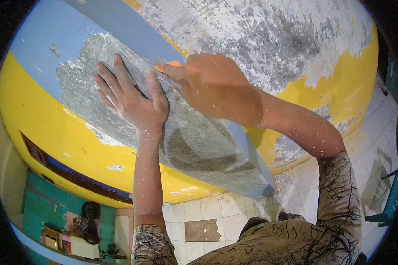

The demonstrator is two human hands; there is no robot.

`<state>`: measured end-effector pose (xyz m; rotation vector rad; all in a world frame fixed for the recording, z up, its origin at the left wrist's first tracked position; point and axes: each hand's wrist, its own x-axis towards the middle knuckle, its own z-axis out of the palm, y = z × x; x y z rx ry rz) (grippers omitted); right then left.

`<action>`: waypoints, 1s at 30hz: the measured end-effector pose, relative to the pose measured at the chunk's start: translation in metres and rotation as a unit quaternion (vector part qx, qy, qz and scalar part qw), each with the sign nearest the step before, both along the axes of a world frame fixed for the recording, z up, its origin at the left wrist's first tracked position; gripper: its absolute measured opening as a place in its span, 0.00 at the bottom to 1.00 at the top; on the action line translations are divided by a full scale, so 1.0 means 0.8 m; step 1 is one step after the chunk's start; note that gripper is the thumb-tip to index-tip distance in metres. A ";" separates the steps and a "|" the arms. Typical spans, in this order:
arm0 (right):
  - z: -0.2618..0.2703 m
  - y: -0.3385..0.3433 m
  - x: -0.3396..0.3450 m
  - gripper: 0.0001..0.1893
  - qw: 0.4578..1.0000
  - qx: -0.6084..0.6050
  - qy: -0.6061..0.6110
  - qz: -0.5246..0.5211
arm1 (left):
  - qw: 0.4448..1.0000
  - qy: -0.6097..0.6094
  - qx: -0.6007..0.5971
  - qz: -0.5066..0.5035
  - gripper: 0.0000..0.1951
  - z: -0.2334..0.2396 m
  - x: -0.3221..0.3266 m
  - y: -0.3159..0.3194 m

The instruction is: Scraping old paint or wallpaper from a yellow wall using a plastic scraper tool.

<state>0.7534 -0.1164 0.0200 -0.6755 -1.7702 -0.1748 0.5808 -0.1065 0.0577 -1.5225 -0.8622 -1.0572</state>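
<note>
My left hand [132, 99] lies flat, fingers spread, against a grey bare patch [86, 76] on a blue-painted wall pillar [39, 33]. It holds nothing, and pale dust coats its fingertips. In my right hand [215, 86] is a small orange tool [169, 65], possibly a scraper. Only part of it shows; the rest is hidden by my fingers. The tool is at the pillar's corner edge, where the grey patch meets a strip of blue paint. Pale flecks cling to both forearms.
Beyond the corner, a yellow wall [338, 79] has a large stripped white and grey area [268, 36]. White floor tiles [215, 205] lie below, with one broken brown patch [202, 231]. A teal plastic chair or stool [389, 202] stands at the right. A motorcycle [90, 222] shows at lower left.
</note>
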 end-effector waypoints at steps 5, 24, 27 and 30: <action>0.021 0.009 -0.001 0.20 0.999 -0.049 -0.005 0.002 | 1.000 0.005 0.016 -0.013 0.34 0.002 0.003 0.002; 0.038 -0.005 0.020 0.21 0.993 -0.099 -0.065 0.008 | 1.000 -0.016 -0.005 0.010 0.36 -0.005 0.000 0.002; 0.047 0.009 0.029 0.22 0.990 -0.102 -0.083 0.058 | 1.000 -0.011 -0.008 -0.010 0.36 -0.005 0.000 0.002; 0.044 0.013 0.023 0.22 0.991 -0.064 -0.092 0.075 | 1.000 -0.009 -0.007 -0.006 0.36 -0.006 -0.004 0.001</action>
